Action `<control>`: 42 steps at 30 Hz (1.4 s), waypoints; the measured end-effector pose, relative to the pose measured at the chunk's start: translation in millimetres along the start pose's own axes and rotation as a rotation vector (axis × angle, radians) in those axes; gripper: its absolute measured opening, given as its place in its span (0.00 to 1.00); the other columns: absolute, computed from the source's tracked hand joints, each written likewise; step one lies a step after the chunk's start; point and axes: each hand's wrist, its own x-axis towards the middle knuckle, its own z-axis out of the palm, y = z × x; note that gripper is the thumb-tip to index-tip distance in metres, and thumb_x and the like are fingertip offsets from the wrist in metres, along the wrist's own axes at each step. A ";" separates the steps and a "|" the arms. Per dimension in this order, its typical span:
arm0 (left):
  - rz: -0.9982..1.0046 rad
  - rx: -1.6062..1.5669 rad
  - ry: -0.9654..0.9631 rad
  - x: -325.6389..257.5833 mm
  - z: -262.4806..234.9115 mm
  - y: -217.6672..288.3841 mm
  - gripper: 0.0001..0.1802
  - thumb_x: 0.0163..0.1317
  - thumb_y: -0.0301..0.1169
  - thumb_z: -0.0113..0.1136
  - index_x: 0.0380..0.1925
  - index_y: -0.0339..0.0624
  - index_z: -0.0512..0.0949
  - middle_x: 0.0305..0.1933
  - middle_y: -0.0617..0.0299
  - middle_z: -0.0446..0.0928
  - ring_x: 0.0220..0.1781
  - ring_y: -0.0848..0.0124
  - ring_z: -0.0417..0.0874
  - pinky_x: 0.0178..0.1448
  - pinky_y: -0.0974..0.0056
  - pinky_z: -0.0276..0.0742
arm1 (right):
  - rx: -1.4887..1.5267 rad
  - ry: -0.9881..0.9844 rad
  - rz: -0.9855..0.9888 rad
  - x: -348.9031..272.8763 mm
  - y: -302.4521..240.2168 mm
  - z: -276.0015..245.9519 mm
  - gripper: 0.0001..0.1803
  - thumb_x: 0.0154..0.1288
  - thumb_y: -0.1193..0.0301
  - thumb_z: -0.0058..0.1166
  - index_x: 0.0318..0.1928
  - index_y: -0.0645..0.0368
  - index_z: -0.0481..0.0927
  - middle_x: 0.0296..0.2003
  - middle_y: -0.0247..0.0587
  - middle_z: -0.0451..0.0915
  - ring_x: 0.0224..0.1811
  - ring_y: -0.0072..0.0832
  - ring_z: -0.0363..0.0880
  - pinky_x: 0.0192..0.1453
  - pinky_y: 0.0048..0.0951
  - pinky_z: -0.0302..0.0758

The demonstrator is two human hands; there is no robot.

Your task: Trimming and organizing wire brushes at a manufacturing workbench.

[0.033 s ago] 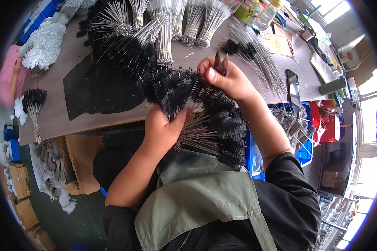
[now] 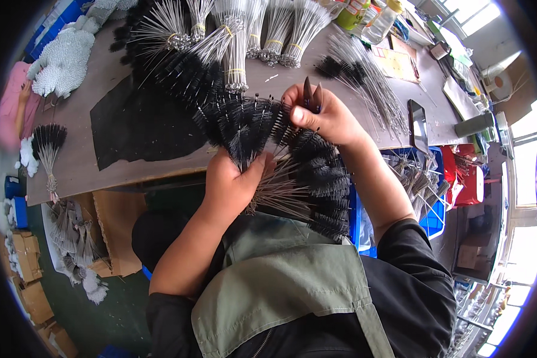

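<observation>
My left hand (image 2: 232, 184) is wrapped round a bunch of black bristle tube brushes (image 2: 241, 128), gripping their thin wire stems just below the bristles. The heads fan upward and to the right. In my right hand (image 2: 325, 116) is a pair of scissors (image 2: 314, 95), its two dark blades slightly apart and pointing up; the handles are hidden in the palm. The right thumb and forefinger are at the upper right of the fan, by the brush tips. Another fan of black brushes (image 2: 322, 170) lies over my lap, beneath the right wrist, its stems pointing left.
Bundles of bare wire stems (image 2: 274, 33) stand at the table's back. A black sheet (image 2: 140, 128) lies on the left, a phone (image 2: 417, 122) near the right edge. A blue crate (image 2: 437, 206) of wire pieces sits below right. Another person's arm (image 2: 22, 107) shows far left.
The scissors in my right hand have tilted a little to the left. My left hand and the brushes are almost unmoved.
</observation>
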 end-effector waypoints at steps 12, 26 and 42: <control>-0.085 -0.106 -0.015 3.6 -8.3 -15.7 0.11 0.61 0.18 0.56 0.44 0.31 0.72 0.38 0.58 0.77 0.38 0.70 0.82 0.47 0.66 0.81 | 0.114 0.143 0.051 -3.7 12.6 2.2 0.15 0.74 0.60 0.45 0.42 0.61 0.74 0.31 0.28 0.77 0.32 0.14 0.73 0.39 0.19 0.70; -0.122 -0.245 0.165 11.2 4.5 -18.4 0.11 0.60 0.16 0.54 0.44 0.33 0.75 0.37 0.60 0.79 0.37 0.74 0.81 0.45 0.68 0.78 | 0.254 0.076 -0.057 -63.5 -91.1 50.0 0.30 0.75 0.48 0.34 0.53 0.65 0.69 0.31 0.31 0.67 0.32 0.17 0.63 0.39 0.20 0.62; -0.150 -0.250 0.234 6.4 9.3 -18.1 0.08 0.66 0.20 0.48 0.42 0.34 0.74 0.38 0.62 0.76 0.37 0.76 0.76 0.44 0.72 0.72 | 0.908 0.182 0.601 -62.6 -24.2 114.9 0.24 0.75 0.50 0.34 0.44 0.59 0.68 0.23 0.34 0.65 0.20 0.24 0.66 0.21 0.24 0.63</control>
